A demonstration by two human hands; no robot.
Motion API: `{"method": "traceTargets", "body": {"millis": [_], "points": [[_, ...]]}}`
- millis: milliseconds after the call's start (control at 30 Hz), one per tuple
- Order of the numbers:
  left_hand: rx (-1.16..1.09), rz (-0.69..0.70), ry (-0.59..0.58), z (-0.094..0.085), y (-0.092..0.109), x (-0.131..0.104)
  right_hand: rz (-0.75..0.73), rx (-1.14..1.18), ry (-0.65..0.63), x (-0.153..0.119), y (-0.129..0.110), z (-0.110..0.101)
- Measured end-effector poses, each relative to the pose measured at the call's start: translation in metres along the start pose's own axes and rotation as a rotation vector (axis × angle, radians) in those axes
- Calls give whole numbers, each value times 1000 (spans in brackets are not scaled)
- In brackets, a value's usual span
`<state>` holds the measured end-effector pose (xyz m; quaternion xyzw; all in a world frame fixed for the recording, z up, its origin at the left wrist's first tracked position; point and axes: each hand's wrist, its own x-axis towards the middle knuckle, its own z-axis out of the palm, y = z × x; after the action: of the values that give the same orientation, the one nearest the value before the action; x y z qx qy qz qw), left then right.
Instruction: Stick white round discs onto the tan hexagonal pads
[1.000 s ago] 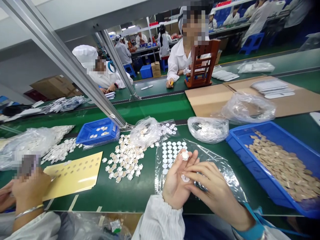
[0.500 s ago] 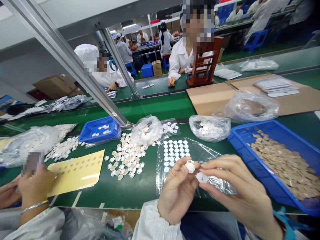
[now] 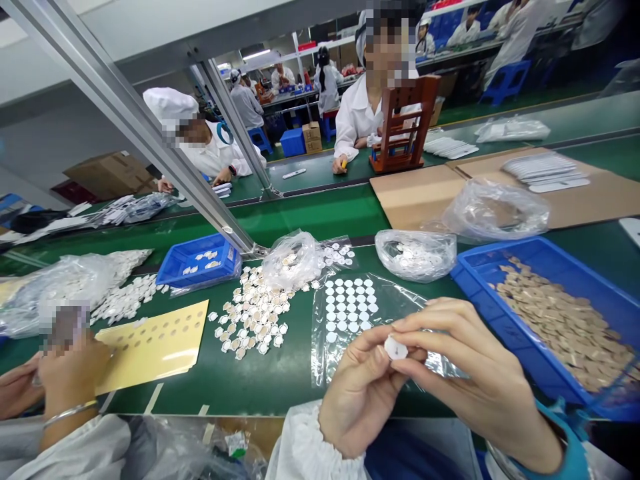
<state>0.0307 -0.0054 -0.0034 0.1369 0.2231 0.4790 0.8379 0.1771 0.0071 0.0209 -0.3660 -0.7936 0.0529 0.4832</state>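
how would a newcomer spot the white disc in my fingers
On the green table, find the clear plastic sheet bearing rows of white circles. Your left hand and right hand meet beside it. Unlike the circles, the white disc is held up, its face dark-marked.

Frame (image 3: 133, 127) was metal, satin; bin (image 3: 550, 257), smooth plastic; bag (image 3: 460, 213), glossy, crinkled plastic. Yellow sheet (image 3: 165, 353) looked glossy; cardboard (image 3: 415, 200), matt. Sleeve (image 3: 303, 447) was puckered cloth. Disc (image 3: 397, 348) appeared smooth, matt.
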Motion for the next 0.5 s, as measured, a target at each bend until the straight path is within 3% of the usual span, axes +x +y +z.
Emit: {"method": "traceTargets", "body": {"millis": [500], "points": [[-2, -41, 20, 6, 0, -2, -54, -44, -7, -6, 1, -3]]}}
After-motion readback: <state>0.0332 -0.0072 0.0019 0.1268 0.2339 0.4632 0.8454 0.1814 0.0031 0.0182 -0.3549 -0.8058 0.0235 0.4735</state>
